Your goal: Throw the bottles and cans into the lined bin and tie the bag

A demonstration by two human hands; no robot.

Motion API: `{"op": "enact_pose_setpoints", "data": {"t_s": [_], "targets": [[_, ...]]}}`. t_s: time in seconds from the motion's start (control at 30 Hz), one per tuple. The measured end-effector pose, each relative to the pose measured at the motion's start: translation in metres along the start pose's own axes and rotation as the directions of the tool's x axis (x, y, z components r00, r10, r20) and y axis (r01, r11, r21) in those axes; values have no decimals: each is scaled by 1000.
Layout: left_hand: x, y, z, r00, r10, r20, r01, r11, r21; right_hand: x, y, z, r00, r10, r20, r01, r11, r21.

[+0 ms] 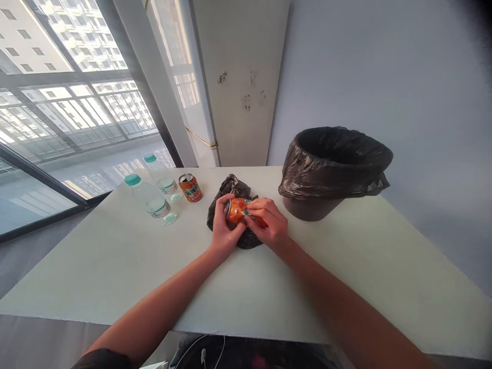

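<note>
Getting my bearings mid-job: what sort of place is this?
Probably a room in a home, likely an apartment: a balcony railing and multi-storey buildings show through the glass, and what looks like a refrigerator stands beyond the white table.

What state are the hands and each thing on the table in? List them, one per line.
Held can: tipped sideways
Left hand: gripping the held can
Right hand: gripping it too
Other can: upright
Near bottle: upright, capped
Far bottle: upright, capped
Loose bag: crumpled, beneath the hands
Bin: upright
Bin liner: open, folded over the rim
</note>
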State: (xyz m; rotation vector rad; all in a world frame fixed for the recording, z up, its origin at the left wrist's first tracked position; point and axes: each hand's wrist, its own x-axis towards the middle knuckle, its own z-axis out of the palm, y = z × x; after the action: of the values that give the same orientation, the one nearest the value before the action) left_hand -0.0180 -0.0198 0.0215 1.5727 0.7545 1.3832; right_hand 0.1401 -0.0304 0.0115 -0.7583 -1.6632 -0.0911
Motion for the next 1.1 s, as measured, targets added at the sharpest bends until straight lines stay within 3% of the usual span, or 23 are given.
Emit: {"op": "enact_pose_setpoints", "data": {"t_s": [0.53,0.73,0.8,0.9,1.0,1.1], "targets": [[-4,7,0,999,23,-39,-22,1000,21,1,-7,-2,992,-126,22,128,986,-104],[1,6,-1,1000,-8,-27,5,995,-97,4,-3,-3,996,-81,43,83,995,-50],[3,3,-3,1000,5,-21,-8,990,-139,8,-3,-6,998,-42,57,43,999,-14],[9,0,-7,999,27,-37,-34,980,-198,12,-4,-10,991,124,54,-125,992,3],[14,-3,-10,996,21,-85,-40,972,-231,12,-5,-10,945,317,82,-319,947,20],[18,-6,-12,991,2,-131,-34,970,-242,10,-4,-9,895,415,165,-422,906,11]]}}
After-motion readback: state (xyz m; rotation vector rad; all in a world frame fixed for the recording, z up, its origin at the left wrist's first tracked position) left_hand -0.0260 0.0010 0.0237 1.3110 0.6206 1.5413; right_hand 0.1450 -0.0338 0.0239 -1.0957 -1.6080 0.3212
